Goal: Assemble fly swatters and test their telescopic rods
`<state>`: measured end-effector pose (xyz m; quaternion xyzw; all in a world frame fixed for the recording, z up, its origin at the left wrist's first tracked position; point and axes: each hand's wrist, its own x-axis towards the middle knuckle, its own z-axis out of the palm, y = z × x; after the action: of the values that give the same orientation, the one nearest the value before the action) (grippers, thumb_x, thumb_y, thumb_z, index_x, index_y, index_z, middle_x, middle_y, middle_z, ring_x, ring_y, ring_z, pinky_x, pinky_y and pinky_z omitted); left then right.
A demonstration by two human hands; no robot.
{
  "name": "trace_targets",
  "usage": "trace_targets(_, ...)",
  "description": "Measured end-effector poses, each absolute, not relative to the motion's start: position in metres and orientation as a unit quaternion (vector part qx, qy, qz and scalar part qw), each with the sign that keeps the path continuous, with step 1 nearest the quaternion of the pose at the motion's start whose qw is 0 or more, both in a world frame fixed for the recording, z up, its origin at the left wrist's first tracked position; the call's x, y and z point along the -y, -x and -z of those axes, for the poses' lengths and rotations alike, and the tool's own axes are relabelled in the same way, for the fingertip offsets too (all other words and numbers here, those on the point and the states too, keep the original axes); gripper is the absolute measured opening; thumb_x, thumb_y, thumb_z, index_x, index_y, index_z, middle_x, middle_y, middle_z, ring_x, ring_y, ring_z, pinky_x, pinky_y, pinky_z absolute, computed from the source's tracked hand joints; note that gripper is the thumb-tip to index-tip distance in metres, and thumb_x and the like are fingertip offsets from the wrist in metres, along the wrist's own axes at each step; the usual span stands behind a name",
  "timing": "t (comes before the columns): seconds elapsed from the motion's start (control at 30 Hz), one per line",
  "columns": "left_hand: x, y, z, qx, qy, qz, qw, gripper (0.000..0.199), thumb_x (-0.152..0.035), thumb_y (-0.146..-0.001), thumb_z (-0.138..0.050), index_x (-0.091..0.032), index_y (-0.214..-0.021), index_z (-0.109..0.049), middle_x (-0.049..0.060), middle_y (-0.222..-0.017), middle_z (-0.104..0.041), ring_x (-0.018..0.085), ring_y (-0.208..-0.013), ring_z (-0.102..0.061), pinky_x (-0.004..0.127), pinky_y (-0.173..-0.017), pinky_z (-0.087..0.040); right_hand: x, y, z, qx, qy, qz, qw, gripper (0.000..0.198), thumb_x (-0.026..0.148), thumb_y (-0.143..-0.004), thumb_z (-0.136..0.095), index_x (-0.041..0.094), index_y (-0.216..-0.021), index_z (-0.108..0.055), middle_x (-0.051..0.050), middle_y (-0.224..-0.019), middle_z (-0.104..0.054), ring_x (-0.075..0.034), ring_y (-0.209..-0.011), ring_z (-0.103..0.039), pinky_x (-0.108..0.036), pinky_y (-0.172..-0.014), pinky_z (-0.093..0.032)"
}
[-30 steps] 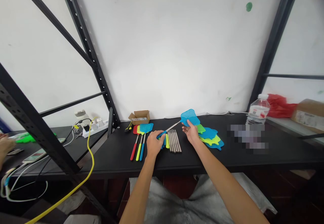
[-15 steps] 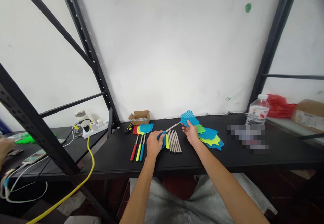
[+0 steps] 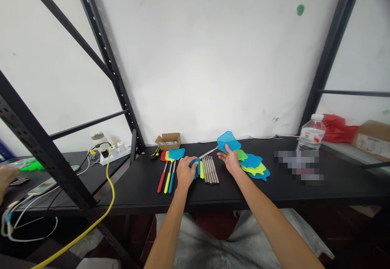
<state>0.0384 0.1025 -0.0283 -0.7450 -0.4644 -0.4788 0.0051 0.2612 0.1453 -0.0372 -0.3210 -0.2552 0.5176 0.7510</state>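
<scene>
A blue fly swatter point(image 3: 228, 140) is held slanting above the black table between both hands. My left hand point(image 3: 185, 172) is closed around its blue handle, from which a metal rod runs up to the mesh head. My right hand point(image 3: 229, 159) grips the base of that head between thumb and fingers. Below the rod lie several bare metal rods point(image 3: 210, 170) in a row, with a yellow-green handle point(image 3: 201, 170) and blue handles point(image 3: 197, 170) beside them. Three whole swatters, red point(image 3: 161, 182), yellow-green point(image 3: 167, 183) and blue point(image 3: 171, 182), rest left of my left hand.
Loose blue, green and yellow swatter heads point(image 3: 252, 161) are piled right of my right hand. A small cardboard box point(image 3: 168, 140) stands at the back; a water bottle point(image 3: 311, 133) is far right. Black shelf posts point(image 3: 109, 62) frame the table. Another person's hand point(image 3: 7, 177) shows at the left edge.
The view has shifted very slightly. Both hands keep their hold on the blue fly swatter, whose head appears tilted up a touch more.
</scene>
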Motion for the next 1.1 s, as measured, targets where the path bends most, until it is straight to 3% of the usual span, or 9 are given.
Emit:
trace_targets(0.23, -0.1013, -0.0397, 0.0267, 0.468, 0.737, 0.487, -0.001, 0.017, -0.024, -0.086, -0.059, -0.026, -0.098, -0.07, 0.003, -0.093, -0.066, 0.021, -0.093, -0.06, 0.035, -0.086, -0.047, -0.1478, -0.2608, 0.0393, 0.265, 0.328, -0.508, 0.751, 0.034, 0.047, -0.076, -0.074, 0.02, -0.075, -0.053, -0.004, -0.073, -0.073, -0.017, -0.053, -0.068, -0.025, -0.044, -0.054)
trace_targets(0.6, -0.0985, -0.0404, 0.0253, 0.469, 0.737, 0.486, -0.013, 0.017, -0.028, -0.086, -0.059, -0.025, -0.098, -0.07, 0.003, -0.095, -0.068, 0.021, -0.095, -0.061, 0.034, -0.085, -0.049, -0.1476, -0.2609, 0.039, 0.254, 0.326, -0.512, 0.753, 0.035, 0.044, -0.074, -0.076, 0.022, -0.077, -0.049, -0.001, -0.07, -0.071, -0.016, -0.05, -0.067, -0.024, -0.042, -0.051)
trace_targets(1.1, -0.096, -0.0411, 0.0236, 0.467, 0.74, 0.484, -0.021, 0.021, -0.032, -0.087, -0.056, -0.024, -0.098, -0.071, 0.004, -0.094, -0.069, 0.02, -0.092, -0.063, 0.032, -0.082, -0.051, -0.1479, -0.2615, 0.0407, 0.273, 0.324, -0.512, 0.747, 0.034, 0.047, -0.073, -0.076, 0.02, -0.075, -0.056, -0.004, -0.073, -0.074, -0.014, -0.048, -0.064, -0.024, -0.041, -0.048)
